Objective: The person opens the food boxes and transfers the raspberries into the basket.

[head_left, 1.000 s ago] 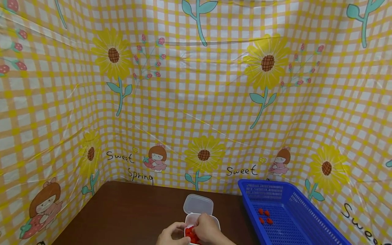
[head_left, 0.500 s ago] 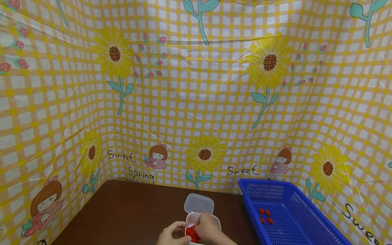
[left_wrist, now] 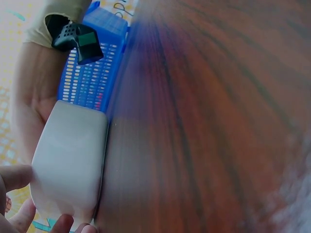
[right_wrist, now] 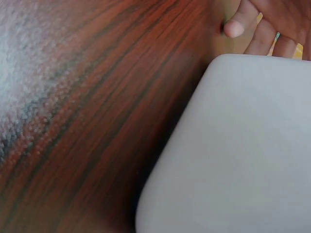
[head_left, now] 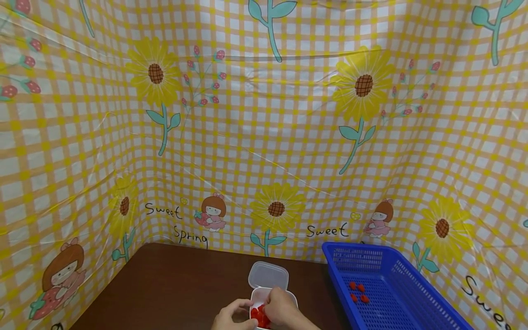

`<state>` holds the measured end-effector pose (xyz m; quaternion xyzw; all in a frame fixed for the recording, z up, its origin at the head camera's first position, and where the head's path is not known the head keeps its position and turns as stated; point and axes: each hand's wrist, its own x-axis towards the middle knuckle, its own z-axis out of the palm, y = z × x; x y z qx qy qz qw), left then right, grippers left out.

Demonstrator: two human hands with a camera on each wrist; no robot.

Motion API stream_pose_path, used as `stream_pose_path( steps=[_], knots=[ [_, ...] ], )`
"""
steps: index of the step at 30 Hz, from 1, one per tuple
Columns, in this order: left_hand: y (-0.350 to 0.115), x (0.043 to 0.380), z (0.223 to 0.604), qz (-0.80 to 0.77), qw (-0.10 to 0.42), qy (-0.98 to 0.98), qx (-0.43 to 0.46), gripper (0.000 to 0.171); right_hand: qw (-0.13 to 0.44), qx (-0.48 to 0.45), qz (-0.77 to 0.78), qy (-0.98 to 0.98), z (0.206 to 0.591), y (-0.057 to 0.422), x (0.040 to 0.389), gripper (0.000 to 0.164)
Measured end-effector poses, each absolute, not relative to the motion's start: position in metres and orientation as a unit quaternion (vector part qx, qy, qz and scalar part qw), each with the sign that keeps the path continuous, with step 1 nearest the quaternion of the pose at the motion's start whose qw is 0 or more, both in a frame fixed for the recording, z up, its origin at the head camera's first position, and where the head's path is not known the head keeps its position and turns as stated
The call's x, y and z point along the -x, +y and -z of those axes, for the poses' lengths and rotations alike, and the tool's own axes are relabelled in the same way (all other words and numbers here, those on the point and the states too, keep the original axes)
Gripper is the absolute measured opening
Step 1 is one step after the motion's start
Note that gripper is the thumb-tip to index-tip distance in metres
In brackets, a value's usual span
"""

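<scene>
A white plastic box [head_left: 259, 292] stands at the front of the table, with small red pieces [head_left: 257, 315] inside; their kind is too small to make out. My left hand [head_left: 234, 316] holds the box at its left side, thumb at the near rim, fingers against the wall. In the left wrist view, fingertips [left_wrist: 22, 216] touch the outside of the box [left_wrist: 70, 155]. My right hand [head_left: 282, 308] reaches down into the box among the red pieces, its fingertips hidden. The box wall [right_wrist: 243, 145] fills much of the right wrist view.
A clear lid [head_left: 269, 276] lies just behind the box. To the right stands a blue perforated basket [head_left: 392, 293] with several red pieces [head_left: 360, 288] on its floor. Checked sunflower cloth [head_left: 247, 137] walls in the dark wooden table [head_left: 177, 279] at the back and sides.
My right hand shifts slightly within the box, and the red pieces beside it are stirred a little. My left hand keeps its place on the box.
</scene>
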<state>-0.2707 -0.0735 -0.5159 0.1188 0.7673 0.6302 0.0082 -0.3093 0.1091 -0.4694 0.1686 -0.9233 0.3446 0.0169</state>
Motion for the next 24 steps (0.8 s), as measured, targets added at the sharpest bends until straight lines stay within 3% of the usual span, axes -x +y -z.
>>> stream_pose_path(
  steps=[9, 16, 24],
  knots=[
    [-0.073, 0.270, 0.516, -0.628, 0.000, 0.769, -0.122, 0.042, 0.028, -0.185, -0.347, -0.919, 0.462, 0.111, 0.311, 0.022],
    [-0.072, 0.268, 0.515, -0.637, -0.004, 0.761, -0.122, 0.040, -0.028, -0.187, -0.408, -0.893, 0.455, 0.114, 0.313, 0.023],
    [-0.072, 0.267, 0.514, -0.642, 0.002, 0.758, -0.117, 0.040, -0.062, -0.162, -0.430, -0.886, 0.442, 0.120, 0.319, 0.013]
  ],
)
